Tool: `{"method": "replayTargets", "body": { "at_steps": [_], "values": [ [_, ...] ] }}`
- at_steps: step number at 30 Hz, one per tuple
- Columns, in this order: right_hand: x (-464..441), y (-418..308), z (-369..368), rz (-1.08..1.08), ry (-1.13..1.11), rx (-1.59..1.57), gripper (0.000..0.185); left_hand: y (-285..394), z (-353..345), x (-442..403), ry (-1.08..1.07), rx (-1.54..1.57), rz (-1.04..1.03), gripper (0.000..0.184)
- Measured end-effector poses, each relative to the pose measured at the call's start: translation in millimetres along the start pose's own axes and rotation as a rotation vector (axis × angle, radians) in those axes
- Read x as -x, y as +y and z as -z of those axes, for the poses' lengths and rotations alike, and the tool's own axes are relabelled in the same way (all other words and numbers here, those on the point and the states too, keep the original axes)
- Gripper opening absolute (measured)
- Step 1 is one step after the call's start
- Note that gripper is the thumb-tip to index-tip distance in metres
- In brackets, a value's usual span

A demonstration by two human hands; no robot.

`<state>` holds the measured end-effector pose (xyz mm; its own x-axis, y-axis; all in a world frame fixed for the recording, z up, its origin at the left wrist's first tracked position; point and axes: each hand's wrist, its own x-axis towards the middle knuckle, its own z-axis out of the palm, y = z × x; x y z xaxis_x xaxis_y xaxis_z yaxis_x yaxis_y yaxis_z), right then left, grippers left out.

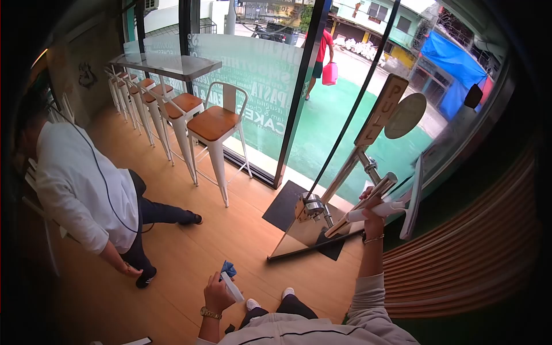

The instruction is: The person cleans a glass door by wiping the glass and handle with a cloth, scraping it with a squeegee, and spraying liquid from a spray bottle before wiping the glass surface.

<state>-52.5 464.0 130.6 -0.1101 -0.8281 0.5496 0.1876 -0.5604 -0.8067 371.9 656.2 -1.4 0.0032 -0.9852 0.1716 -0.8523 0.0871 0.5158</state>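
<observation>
My right hand (374,208) is closed around the white handle of a squeegee (411,210), its long blade upright to the right. That hand is beside the pull bar (386,183) of the glass door; whether it also touches the bar I cannot tell. Low in front of me, my left hand (217,296) is closed on a white flat object (233,288). A crumpled blue cloth (228,269) sticks out at its fingertips. The glass door stands ajar, with a "PULL" sign (382,109) and a round plate (406,116) on it.
At left a person in a white top (86,184) strides across the wooden floor (190,247). Several white stools with brown seats (214,123) line a counter (167,65) along the window. A dark mat (286,201) lies by the door. Outside, someone carries a red container (329,73).
</observation>
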Motion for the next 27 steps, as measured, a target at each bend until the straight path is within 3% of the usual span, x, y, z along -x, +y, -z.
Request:
{"method": "replayTargets", "body": {
  "at_steps": [7, 9, 11, 13, 14, 17, 18, 21, 24, 25, 27],
  "values": [
    [-90, 59, -42, -0.031, 0.085, 0.034, 0.018, 4, -6, -46, -0.021, 0.049, 0.067, 0.042],
    [-121, 96, -38, 0.022, 0.032, 0.049, 0.055, 2, -14, -59, -0.028, 0.040, 0.079, 0.044],
    [-143, 128, -33, 0.153, 0.012, 0.207, 0.038, -5, -27, -68, -0.029, 0.037, 0.117, 0.045],
    [-166, 137, -50, 0.072, 0.101, 0.137, 0.029, 1, -38, -85, -0.033, 0.053, 0.165, 0.045],
    [-180, 153, -47, 0.222, 0.091, 0.363, 0.027, 3, -46, -102, -0.028, 0.063, 0.169, 0.048],
    [-225, 182, -56, 0.153, 0.083, 0.261, 0.023, 27, -47, -151, 0.050, 0.048, 0.045, 0.063],
    [-235, 179, -60, 0.090, 0.100, 0.198, 0.020, 31, -52, -169, -0.052, 0.049, 0.158, 0.067],
    [-279, 197, -59, 0.041, 0.072, 0.154, 0.021, -4, -103, -226, 0.170, -0.320, -0.341, 0.068],
    [-322, 224, -47, 0.120, -0.001, 0.374, 0.024, 62, -73, -289, -0.066, 0.374, 0.022, 0.071],
    [-332, 229, -46, 0.215, 0.012, 0.504, 0.025, 65, -78, -303, -0.037, 0.283, -0.044, 0.071],
    [-346, 235, -44, 0.103, -0.023, 0.285, 0.024, 56, -94, -331, 0.027, 0.090, -0.188, 0.072]
  ]
}}
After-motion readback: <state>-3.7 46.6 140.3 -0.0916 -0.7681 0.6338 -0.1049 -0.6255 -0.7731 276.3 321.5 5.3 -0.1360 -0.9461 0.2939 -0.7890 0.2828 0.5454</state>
